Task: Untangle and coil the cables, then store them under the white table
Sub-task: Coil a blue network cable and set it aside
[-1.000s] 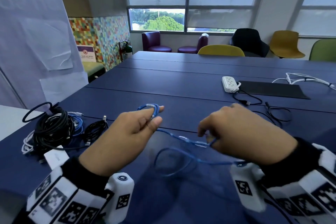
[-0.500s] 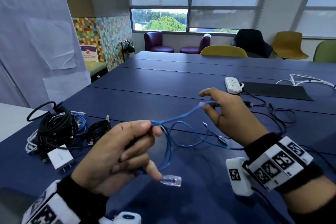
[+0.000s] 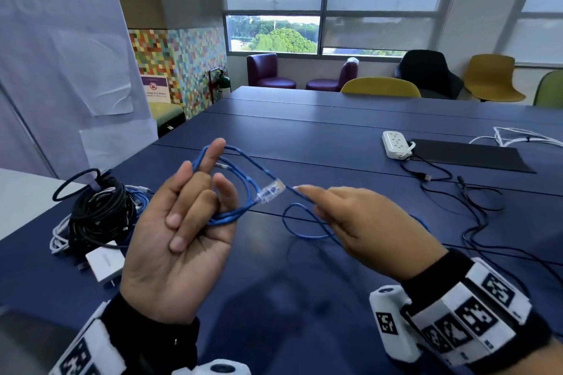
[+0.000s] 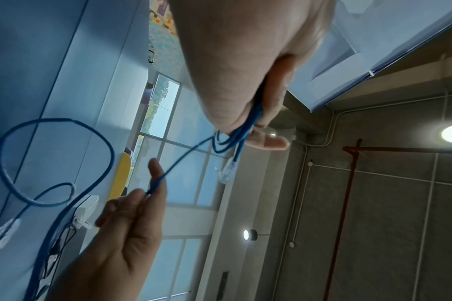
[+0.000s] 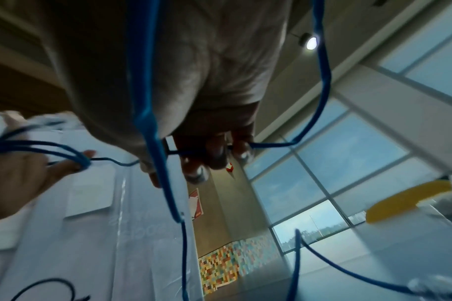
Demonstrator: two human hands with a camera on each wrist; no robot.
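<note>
Here, blue cable [image 3: 240,173] looped around left hand [image 3: 179,240], right hand [image 3: 359,222] pinching its strand.

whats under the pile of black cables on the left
Under the black cables on the blue table, white cable and blue cable stick out, with a white charger in front. Anything else underneath is covered.

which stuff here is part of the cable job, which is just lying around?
Job:
- blue cable, looped over the left hand, pinched by the right hand
- black cable bundle
- white cable
- loose black cables

Lying about:
- power strip
- black mat
- white adapter
- chairs
</note>
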